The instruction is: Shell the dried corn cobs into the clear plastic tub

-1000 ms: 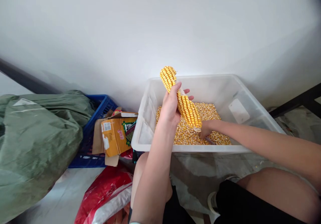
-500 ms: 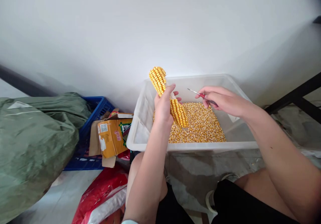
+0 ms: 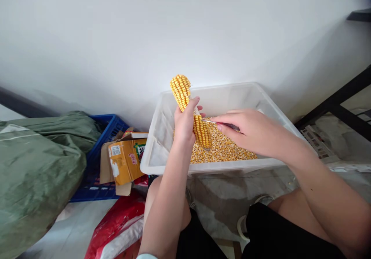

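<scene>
My left hand point(image 3: 185, 123) is wrapped round the middle of a yellow corn cob point(image 3: 202, 132), which tilts with its upper end leaning left. Part of the cob's right side is bare of kernels. In my right hand point(image 3: 243, 129) is a screwdriver point(image 3: 223, 124) with a thin metal shaft and a red and dark handle. Its tip meets the cob just below my left fingers; the exact contact is too small to see. Beneath both hands, loose corn kernels point(image 3: 228, 149) cover the bottom of a translucent white plastic bin point(image 3: 165, 169).
Left of the bin are a torn yellow cardboard box point(image 3: 124, 164), a blue plastic crate point(image 3: 98, 191) and a large green bag point(image 3: 40, 166). A red and white sack point(image 3: 118, 220) lies below them. A black metal frame point(image 3: 333, 100) stands at right, with a white wall point(image 3: 185, 31) behind.
My right hand has moved left, bringing the screwdriver from above the kernels to the cob. My left hand still grips the cob. The whole view has shifted slightly.
</scene>
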### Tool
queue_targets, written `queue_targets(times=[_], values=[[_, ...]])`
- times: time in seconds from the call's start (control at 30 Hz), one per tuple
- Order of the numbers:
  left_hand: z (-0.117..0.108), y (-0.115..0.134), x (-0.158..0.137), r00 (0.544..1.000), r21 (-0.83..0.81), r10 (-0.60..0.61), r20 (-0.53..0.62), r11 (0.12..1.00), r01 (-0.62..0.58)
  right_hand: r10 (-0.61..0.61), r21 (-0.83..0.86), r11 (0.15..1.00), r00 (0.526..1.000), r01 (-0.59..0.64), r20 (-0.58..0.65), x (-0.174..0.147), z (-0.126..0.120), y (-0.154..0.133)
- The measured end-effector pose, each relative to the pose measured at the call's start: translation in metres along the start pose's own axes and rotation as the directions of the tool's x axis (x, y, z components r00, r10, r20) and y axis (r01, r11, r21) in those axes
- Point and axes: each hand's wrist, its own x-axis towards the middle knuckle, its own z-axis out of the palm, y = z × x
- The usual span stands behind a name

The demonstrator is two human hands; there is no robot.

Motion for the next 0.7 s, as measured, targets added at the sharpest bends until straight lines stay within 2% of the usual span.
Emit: queue_targets(times=[0.4, 0.7], values=[[0.001, 0.000, -0.002, 0.999, 0.028, 0.014, 0.036, 1.000, -0.015, 0.006, 0.012, 1.000, 0.999, -0.006, 0.045, -0.001, -0.002, 0.000], [0.007, 0.000, -0.012, 0.988, 0.100, 0.129, 0.084, 0.985, -0.137, 0.088, -0.089, 0.993, 0.995, -0.084, 0.050, -0.009, 0.000, -0.009]])
